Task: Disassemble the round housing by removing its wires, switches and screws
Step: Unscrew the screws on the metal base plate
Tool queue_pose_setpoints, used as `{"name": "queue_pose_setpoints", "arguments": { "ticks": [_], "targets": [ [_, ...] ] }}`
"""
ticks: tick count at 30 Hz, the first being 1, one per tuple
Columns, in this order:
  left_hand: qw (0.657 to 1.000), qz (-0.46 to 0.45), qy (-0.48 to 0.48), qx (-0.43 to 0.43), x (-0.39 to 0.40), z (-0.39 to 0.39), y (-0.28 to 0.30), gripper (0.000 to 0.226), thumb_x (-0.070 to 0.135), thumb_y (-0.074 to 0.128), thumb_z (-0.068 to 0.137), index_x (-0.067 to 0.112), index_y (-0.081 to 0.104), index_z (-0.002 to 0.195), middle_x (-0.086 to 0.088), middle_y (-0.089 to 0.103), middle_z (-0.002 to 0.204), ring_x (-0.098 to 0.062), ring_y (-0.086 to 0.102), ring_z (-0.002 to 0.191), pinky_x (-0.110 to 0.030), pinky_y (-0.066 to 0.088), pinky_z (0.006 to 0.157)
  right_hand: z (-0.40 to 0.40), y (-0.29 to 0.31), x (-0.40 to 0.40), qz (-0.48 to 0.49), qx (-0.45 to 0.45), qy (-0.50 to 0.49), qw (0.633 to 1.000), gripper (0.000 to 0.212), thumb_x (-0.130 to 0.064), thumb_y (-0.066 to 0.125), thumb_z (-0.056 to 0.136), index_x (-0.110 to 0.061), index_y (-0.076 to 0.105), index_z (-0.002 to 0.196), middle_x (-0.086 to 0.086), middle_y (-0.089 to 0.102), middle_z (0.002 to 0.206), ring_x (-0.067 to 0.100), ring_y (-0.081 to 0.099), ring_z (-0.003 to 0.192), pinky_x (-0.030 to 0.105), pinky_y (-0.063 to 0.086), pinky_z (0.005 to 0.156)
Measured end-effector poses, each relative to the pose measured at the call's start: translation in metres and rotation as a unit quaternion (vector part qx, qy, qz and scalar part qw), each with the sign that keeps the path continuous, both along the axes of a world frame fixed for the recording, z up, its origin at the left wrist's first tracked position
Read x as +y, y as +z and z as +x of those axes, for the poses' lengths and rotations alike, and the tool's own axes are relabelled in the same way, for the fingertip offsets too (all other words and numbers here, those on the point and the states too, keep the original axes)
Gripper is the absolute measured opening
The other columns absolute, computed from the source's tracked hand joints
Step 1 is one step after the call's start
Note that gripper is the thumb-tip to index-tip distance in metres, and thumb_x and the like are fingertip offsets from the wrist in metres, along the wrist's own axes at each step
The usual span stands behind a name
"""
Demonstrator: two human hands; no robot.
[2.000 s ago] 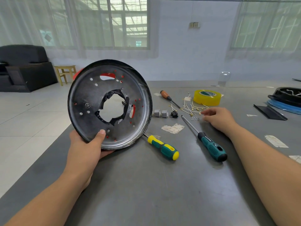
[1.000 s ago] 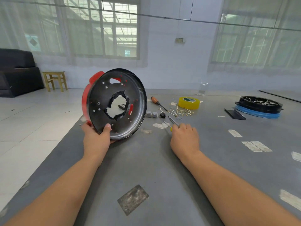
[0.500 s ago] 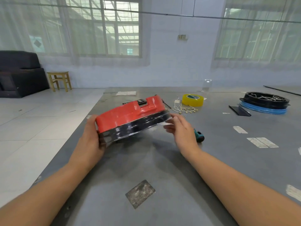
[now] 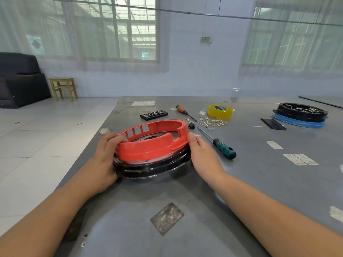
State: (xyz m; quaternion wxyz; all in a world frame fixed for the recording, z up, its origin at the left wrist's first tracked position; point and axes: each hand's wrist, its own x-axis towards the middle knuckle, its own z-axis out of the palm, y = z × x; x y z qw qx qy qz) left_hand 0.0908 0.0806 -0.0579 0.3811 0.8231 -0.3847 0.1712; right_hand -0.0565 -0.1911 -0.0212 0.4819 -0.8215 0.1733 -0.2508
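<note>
Fingers of the left hand [image 4: 108,145] curl over the red rim of the round housing [image 4: 152,147], while the right hand [image 4: 199,147] lies flat-fingered against its opposite side. It sits open side up at the frame's centre on the grey table [image 4: 185,201]. It looks stiff, light plastic, best held at opposite rims. Right of it lie a green screwdriver [image 4: 223,148] and loose wires [image 4: 209,121]; the table's left edge is close, with more room nearer the person.
</note>
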Motion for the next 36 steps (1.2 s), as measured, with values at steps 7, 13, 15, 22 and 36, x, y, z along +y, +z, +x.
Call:
{"name": "queue_pose_setpoints", "arguments": {
  "ticks": [7, 13, 15, 22, 36],
  "targets": [
    [0.995, 0.01, -0.014, -0.103, 0.004, -0.011, -0.002, 0.081, 0.015, 0.082, 0.066, 0.022, 0.04, 0.134, -0.006, 0.034, 0.151, -0.022, 0.044, 0.133, -0.047, 0.059, 0.09, -0.005, 0.003, -0.028, -0.313, 0.057, -0.076, 0.945, 0.038, -0.027, 0.038, 0.108, -0.013, 0.071, 0.096, 0.009, 0.07, 0.104, 0.029, 0.06, 0.102, 0.041, 0.044, 0.089],
    [0.998, -0.053, 0.023, -0.031, 0.0, -0.001, -0.001, 0.087, -0.011, 0.079, 0.068, 0.039, 0.037, 0.126, 0.008, 0.038, 0.14, -0.019, 0.048, 0.129, -0.052, 0.055, 0.102, 0.002, -0.005, -0.052, -0.428, 0.165, -0.087, 0.884, 0.036, -0.027, 0.045, 0.104, -0.026, 0.063, 0.135, 0.0, 0.059, 0.139, 0.029, 0.045, 0.124, 0.043, 0.04, 0.103],
    [0.998, -0.043, 0.022, -0.048, 0.001, -0.001, -0.003, 0.075, -0.002, 0.072, 0.074, 0.041, 0.04, 0.126, 0.005, 0.042, 0.137, -0.025, 0.054, 0.124, -0.044, 0.053, 0.102, 0.005, -0.003, -0.055, -0.43, 0.184, -0.065, 0.882, 0.036, -0.035, 0.049, 0.103, -0.024, 0.061, 0.135, 0.004, 0.063, 0.133, 0.03, 0.052, 0.121, 0.044, 0.045, 0.101],
    [0.999, -0.025, 0.034, -0.03, 0.004, -0.002, -0.008, 0.068, -0.007, 0.069, 0.074, 0.043, 0.04, 0.109, 0.005, 0.039, 0.108, -0.009, 0.051, 0.088, -0.028, 0.045, 0.071, 0.008, 0.001, -0.065, -0.471, 0.19, -0.125, 0.852, 0.021, -0.032, 0.054, 0.097, -0.015, 0.064, 0.105, 0.011, 0.069, 0.102, 0.033, 0.062, 0.095, 0.036, 0.04, 0.07],
    [0.997, 0.001, 0.075, 0.017, -0.023, -0.034, -0.005, 0.059, 0.015, 0.077, 0.079, 0.03, 0.036, 0.118, -0.002, 0.045, 0.117, 0.004, 0.054, 0.085, -0.026, 0.045, 0.068, -0.031, 0.008, -0.057, -0.423, 0.126, 0.182, 0.879, 0.09, 0.005, 0.054, 0.077, -0.045, 0.037, 0.151, -0.019, 0.018, 0.163, 0.012, 0.02, 0.148, 0.025, 0.019, 0.119]
  ]
}}
